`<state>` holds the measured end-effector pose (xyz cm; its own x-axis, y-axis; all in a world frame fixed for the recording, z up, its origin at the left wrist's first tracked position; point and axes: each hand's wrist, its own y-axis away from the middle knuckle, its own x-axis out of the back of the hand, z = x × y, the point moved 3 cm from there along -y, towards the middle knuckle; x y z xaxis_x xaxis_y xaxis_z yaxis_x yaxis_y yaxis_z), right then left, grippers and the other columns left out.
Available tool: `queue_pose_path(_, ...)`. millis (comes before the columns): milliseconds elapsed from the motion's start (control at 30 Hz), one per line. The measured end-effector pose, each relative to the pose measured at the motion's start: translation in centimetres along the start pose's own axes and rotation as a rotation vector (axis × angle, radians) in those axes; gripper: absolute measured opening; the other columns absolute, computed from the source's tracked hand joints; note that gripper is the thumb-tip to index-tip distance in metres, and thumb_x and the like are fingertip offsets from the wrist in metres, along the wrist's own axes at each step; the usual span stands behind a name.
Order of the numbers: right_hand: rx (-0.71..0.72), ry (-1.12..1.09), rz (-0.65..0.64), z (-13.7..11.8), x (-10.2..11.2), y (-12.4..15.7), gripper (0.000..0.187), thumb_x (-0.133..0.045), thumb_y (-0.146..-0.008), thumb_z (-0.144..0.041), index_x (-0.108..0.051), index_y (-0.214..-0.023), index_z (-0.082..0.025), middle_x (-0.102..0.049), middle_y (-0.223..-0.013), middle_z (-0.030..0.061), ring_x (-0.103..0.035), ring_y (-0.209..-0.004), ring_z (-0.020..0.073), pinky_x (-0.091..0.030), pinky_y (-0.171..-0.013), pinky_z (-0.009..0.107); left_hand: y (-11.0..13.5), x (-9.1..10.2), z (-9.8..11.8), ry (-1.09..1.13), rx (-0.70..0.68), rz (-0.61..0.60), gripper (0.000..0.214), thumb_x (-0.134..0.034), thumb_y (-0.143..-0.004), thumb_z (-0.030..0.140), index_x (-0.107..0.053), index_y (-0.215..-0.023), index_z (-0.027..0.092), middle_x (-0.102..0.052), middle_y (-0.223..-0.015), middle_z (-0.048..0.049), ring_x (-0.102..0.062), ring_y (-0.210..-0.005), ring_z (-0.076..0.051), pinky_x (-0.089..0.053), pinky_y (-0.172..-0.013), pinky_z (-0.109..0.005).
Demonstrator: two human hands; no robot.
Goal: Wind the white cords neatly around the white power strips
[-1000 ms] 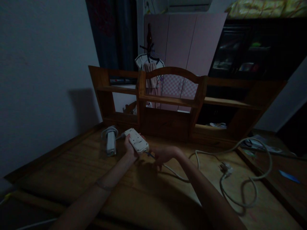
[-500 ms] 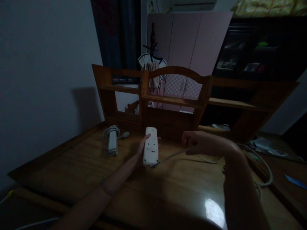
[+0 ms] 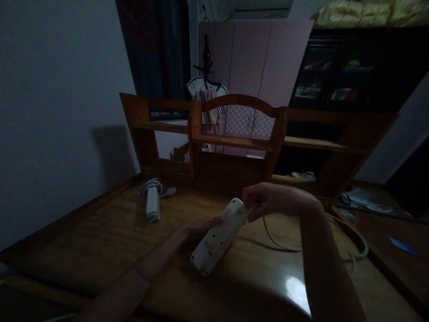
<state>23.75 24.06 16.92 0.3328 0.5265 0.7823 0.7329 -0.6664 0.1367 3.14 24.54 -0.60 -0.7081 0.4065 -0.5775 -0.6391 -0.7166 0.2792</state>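
A white power strip lies tilted over the middle of the wooden desk, its far end raised. My left hand is wrapped round its left side from below. My right hand is closed on the white cord right where it leaves the strip's far end. From there the cord loops away to the right across the desk.
A second white power strip with its cord coiled round it lies at the back left of the desk. A wooden shelf unit stands along the desk's far edge. Papers lie at the right. A grey wall is on the left.
The strip has turned from upright to tilted and come nearer to me. My right hand has slid along the cord up to the strip's end. The camera has shifted slightly.
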Motion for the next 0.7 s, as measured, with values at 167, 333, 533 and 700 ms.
queue_pose_path(167,-0.056,-0.029,0.076,1.9,-0.2,-1.7,0.042,-0.077,-0.064,-0.049,-0.054,-0.081,-0.018,-0.055,-0.071,-0.004,-0.05,-0.063,0.011,-0.036,-0.052,0.02,0.5,0.1,-0.3,-0.053,0.243,-0.161,0.036,-0.05,-0.087,0.042,-0.068,-0.1,0.014,-0.067,-0.084,-0.0134,-0.068,-0.077,-0.03,-0.052,-0.073,-0.043)
queue_pose_path(333,-0.073,-0.037,0.105,2.8,-0.1,-2.3,0.045,-0.078,-0.062,-0.048,-0.052,-0.081,-0.018,-0.055,-0.07,-0.0044,-0.05,-0.063,0.0109,-0.036,-0.052,0.019,0.4,-0.2,0.3,-0.209,0.118,-0.322,0.041,-0.063,-0.072,0.016,-0.062,-0.113,0.018,-0.069,-0.083,-0.0102,-0.068,-0.075,-0.029,-0.053,-0.066,-0.04)
queue_pose_path(533,-0.013,-0.067,0.128,2.8,0.1,-2.5,0.045,-0.078,-0.064,-0.048,-0.057,-0.087,-0.017,-0.06,-0.075,-0.0019,-0.054,-0.066,0.0118,-0.039,-0.054,0.02,0.7,-1.3,1.0,-0.346,0.103,-0.385,0.055,-0.063,-0.07,0.012,-0.056,-0.124,0.022,-0.07,-0.087,-0.0067,-0.067,-0.073,-0.025,-0.054,-0.065,-0.038)
queue_pose_path(700,0.028,-0.033,0.123,2.8,0.2,-2.5,0.044,-0.076,-0.068,-0.049,-0.066,-0.096,-0.016,-0.065,-0.08,0.0011,-0.058,-0.071,0.014,-0.042,-0.058,0.021,-0.8,-0.3,-0.2,-0.326,0.191,-0.489,0.052,-0.06,-0.076,0.021,-0.052,-0.127,0.015,-0.068,-0.091,-0.0071,-0.064,-0.074,-0.019,-0.052,-0.063,-0.03)
